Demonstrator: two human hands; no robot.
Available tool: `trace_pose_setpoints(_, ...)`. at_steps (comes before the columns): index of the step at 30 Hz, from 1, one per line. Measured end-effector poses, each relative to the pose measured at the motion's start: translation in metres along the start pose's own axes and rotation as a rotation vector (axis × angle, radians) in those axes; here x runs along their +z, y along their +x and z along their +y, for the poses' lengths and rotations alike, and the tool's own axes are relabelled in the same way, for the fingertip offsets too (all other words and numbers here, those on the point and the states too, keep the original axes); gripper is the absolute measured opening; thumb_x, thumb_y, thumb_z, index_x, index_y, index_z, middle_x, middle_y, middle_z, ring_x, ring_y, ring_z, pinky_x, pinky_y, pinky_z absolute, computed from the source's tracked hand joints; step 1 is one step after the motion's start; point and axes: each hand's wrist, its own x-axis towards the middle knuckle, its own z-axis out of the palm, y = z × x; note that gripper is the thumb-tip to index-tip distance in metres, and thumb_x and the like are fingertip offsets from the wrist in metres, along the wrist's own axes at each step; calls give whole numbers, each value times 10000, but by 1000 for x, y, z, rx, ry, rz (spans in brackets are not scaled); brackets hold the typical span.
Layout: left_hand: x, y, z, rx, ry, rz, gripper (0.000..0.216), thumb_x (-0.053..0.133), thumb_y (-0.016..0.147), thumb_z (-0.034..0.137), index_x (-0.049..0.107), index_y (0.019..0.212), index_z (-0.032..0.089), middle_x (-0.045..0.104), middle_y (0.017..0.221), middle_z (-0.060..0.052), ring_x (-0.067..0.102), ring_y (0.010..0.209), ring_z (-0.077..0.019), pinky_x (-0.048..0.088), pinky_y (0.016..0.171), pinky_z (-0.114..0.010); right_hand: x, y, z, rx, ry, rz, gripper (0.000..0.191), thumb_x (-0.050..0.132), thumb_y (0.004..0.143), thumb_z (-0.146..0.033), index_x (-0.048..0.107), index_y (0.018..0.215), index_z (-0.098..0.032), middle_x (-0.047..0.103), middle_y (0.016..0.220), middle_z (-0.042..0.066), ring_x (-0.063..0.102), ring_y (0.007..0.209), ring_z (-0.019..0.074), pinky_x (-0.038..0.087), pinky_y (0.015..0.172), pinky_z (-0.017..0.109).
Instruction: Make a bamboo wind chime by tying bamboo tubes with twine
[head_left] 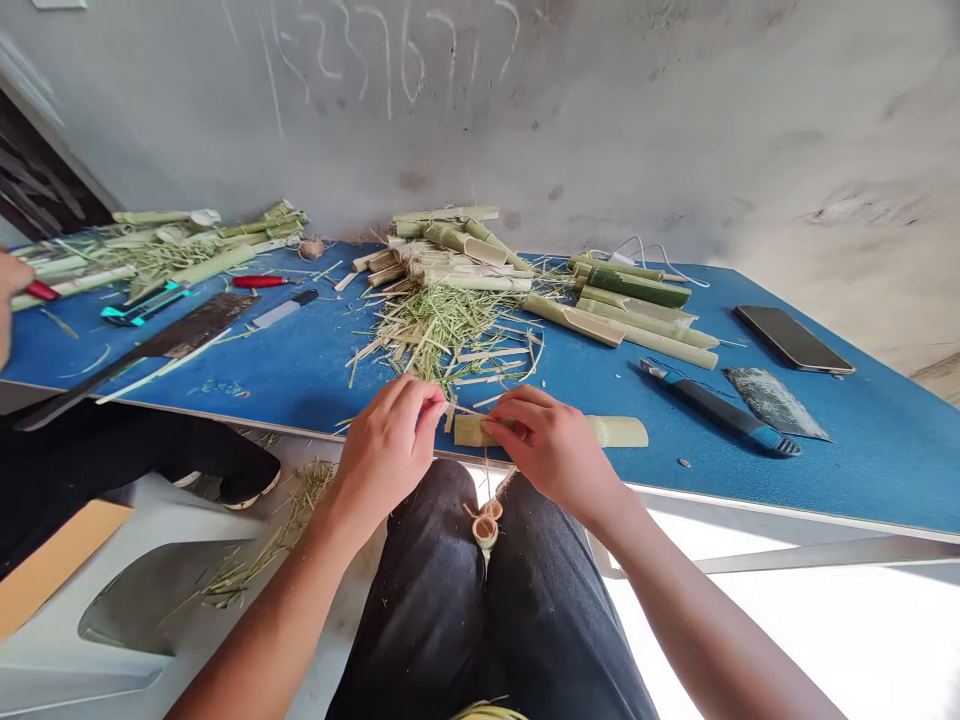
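A split bamboo piece (624, 432) lies along the table's front edge, its middle covered by my right hand (553, 440). My left hand (397, 425) is closed in a pinch on one end of a thin string (466, 409). The string runs to the right, into the bent fingers of my right hand, just over the bamboo. Below the bamboo, a cord (487, 475) hangs between my knees, with two short bamboo tubes (484, 530) tied at its lower end. My right fingertips are partly hidden.
Shavings (442, 325) and cut bamboo (465, 255) are heaped ahead. A utility knife (720, 408), sandpaper (776, 402) and a phone (793, 338) lie right. To the left are a cleaver (199, 328), a saw (146, 303) and another person's hand (11, 290).
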Motion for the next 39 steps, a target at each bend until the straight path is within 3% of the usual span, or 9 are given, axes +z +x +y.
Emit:
trace_pose_setpoints(6,2,14,1,-3,-13,44,118,471,1089,182,560,1015,203,678,955,-48,658,901,-210,498,799,-315,-2,-6,4,-65,41,15,121,661,1011,-151,767,1022,-208,759,1070,48,735,939,183,571,842,291)
trace_pose_setpoints(15,5,11,0,0,-31,-145,111,516,1075,183,594,999,201,684,996,-38,656,927,-205,490,819,-315,-11,-7,5,-90,-14,-87,184,674,998,-167,703,1178,-192,731,1181,76,730,1002,214,597,869,339)
trace_pose_setpoints(21,-9,24,8,54,-100,0,91,526,1073,178,598,1018,191,676,962,-36,648,885,-182,489,826,-295,-9,-3,12,-112,21,-65,132,605,1059,-205,737,1050,-214,748,1018,47,710,885,179,543,788,302)
trace_pose_setpoints(24,-10,0,15,16,-217,144,41,573,1049,191,615,1045,195,650,904,-16,606,805,-161,480,795,-288,-6,2,14,-40,67,-21,145,615,1050,-225,751,1001,-218,754,964,41,700,841,175,512,732,291)
trace_pose_setpoints(26,1,-34,21,-116,-352,192,144,551,1052,204,603,918,206,592,787,8,546,702,-144,444,697,-277,-6,5,15,27,110,-4,167,624,1046,-264,756,957,-215,756,915,36,690,795,173,488,683,289)
trace_pose_setpoints(28,23,-70,30,-310,-554,72,333,463,1087,236,536,763,213,524,679,20,520,637,-137,406,619,-268,-7,9,16,74,141,-14,190,625,1041,-285,755,923,-212,758,891,33,678,765,169,463,653,286)
trace_pose_setpoints(31,64,-102,45,-586,-710,-118,176,565,1052,352,660,1111,216,725,1084,-68,680,966,-188,521,803,-284,-9,13,16,80,142,-31,193,630,1027,-281,746,894,-203,756,871,30,657,746,162,438,645,281)
trace_pose_setpoints(33,89,-104,53,-690,-832,-148,294,548,1054,447,640,1217,221,716,1212,-97,677,1113,-219,542,884,-305,-10,13,16,81,140,-36,205,628,1027,-288,738,880,-197,747,848,28,635,719,154,427,643,279)
trace_pose_setpoints(39,120,-92,53,-797,-898,-3,550,379,1052,686,484,768,227,516,712,3,541,691,-154,490,651,-251,-9,9,16,39,132,-54,178,632,1023,-287,749,930,-191,732,886,39,601,690,143,431,634,278)
